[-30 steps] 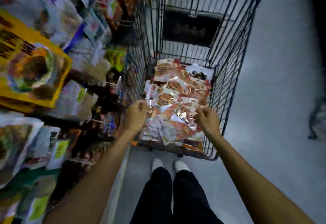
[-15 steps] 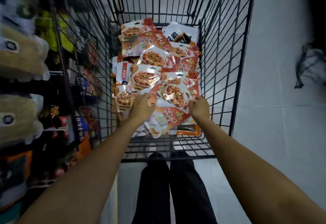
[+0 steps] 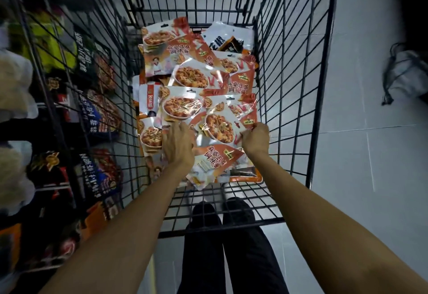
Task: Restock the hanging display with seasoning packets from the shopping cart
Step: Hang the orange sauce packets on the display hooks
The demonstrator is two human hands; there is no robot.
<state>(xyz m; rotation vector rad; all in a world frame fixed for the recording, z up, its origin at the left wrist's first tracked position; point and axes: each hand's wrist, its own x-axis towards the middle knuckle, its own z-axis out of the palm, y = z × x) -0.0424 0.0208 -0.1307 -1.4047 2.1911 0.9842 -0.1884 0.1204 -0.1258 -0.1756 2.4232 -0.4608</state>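
So the biggest thing here is the one black wire shopping cart [image 3: 323, 80], and it's sitting right alongside the hanging display [image 3: 92, 178] on the left, I'm guessing so each packet is only travelling a short reach from basket to peg. The display is showing through the cart's mesh, several rows of dangling packs, too blurry for me to count. Inside the cart the seasoning packets [image 3: 190, 78] are lying in a loose overlapping heap on the basket floor. I'm counting roughly ten orange faces, though more could be hiding underneath, plus one black-and-white pack [image 3: 227, 39] sitting in the far right corner. Both hands are reaching down into the near end of the pile. The left hand [image 3: 178, 145] is lying mostly flat with fingers stretched out over the packets, not really wrapping anything, which looks to me like it's pinning the heap down so it isn't sliding. The right hand [image 3: 254, 141] is curling its fingers around the right edge of the front packet [image 3: 217, 129], pinching it, probably getting ready to peel it off the stack. That packet's one little hang slot [image 3: 230, 98] is pointing away from the person, so I'm thinking it'll need turning upright before going on a peg.
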